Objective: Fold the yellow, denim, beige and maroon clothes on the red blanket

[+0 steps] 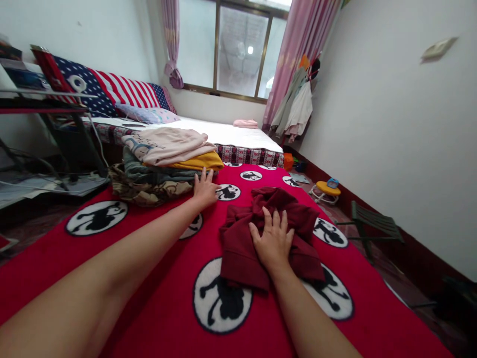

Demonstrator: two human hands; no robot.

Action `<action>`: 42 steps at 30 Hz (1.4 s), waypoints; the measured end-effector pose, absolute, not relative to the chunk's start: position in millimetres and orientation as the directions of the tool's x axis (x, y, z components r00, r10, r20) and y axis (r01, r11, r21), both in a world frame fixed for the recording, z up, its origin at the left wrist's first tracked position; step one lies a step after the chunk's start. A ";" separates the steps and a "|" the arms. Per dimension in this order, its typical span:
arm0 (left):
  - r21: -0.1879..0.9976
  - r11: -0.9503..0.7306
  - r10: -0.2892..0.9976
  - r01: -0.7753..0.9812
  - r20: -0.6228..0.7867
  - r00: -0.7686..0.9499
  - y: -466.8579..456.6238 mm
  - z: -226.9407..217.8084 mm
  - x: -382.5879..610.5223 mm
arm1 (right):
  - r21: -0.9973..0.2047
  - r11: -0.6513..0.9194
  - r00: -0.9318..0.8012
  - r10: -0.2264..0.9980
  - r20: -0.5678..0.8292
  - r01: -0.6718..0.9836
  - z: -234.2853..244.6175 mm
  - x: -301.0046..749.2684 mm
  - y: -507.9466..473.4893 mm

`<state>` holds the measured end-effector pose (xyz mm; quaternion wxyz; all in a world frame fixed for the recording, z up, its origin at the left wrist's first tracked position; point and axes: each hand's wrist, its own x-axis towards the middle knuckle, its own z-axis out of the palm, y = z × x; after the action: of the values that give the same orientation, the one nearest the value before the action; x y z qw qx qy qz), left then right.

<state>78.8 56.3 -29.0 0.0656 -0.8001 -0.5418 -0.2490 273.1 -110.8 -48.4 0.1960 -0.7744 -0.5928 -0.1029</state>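
A maroon garment (238, 248), partly folded with its hood-like top bunched at the far side, lies on the red blanket (156, 298) with its round white-and-black figures. My right hand (274, 238) rests on this garment, palm down and fingers spread. Farther off to the left, my left hand (205, 190) is open with its fingers spread, beside the right edge of a stack of folded clothes. That stack has a pale beige top (175, 144) uppermost, a yellow garment (203, 161) beneath it, then grey-green cloth, and a camouflage garment (149, 191) at the bottom.
Beyond the blanket stands a couch or bed with a white cover (208, 127) and a folded pink cloth (245, 123). At the left is a desk (40, 107) with cables. A green folding stool (374, 219) and a yellow stool (328, 188) stand along the right wall.
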 end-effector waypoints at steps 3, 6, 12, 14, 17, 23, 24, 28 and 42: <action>0.435 -0.503 0.845 0.747 0.428 0.320 3.6 -34.7 111.6 | -0.247 -0.187 0.283 0.850 0.445 0.951 -48.8 274.6 -111.3; 0.503 -0.585 0.810 0.636 0.381 0.445 -44.2 -41.9 133.6 | -0.321 -0.152 0.303 0.813 0.498 0.935 -47.6 278.4 -112.7; 0.665 -0.532 0.841 0.524 0.344 0.418 -90.6 -36.8 132.9 | -0.573 -0.082 0.432 0.745 0.508 0.816 -42.8 289.1 -116.5; 0.682 -0.537 0.836 0.496 0.354 0.419 -100.1 -31.4 123.2 | -0.683 -0.034 0.495 0.716 0.493 0.730 -40.3 294.3 -117.5; 0.712 -0.528 0.837 0.463 0.345 0.425 -113.7 -21.1 98.4 | -0.820 0.090 0.588 0.654 0.476 0.565 -31.2 310.0 -119.5; 0.839 -0.404 0.877 0.365 0.241 0.416 -127.2 10.0 5.1 | -0.952 0.172 0.851 0.428 0.303 0.252 -5.5 370.6 -138.4; 0.840 -0.390 0.882 0.378 0.223 0.414 -128.3 14.8 -11.6 | -0.948 0.207 0.837 0.449 0.313 0.243 -4.7 380.0 -144.7; 0.613 -0.549 0.822 0.568 0.272 0.501 -140.8 24.2 -54.6 | -0.938 0.208 0.664 0.664 0.344 0.278 -9.7 403.8 -173.7; 0.564 -0.540 0.733 0.625 -0.049 0.678 -208.7 38.2 -24.9 | -0.560 0.109 0.069 0.955 0.287 0.821 3.9 316.0 -185.8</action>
<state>-24.9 -208.7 38.2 -0.2799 -0.8722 -0.3892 -0.0967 316.0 -185.8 3.9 0.3165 -0.6591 -0.6740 0.1058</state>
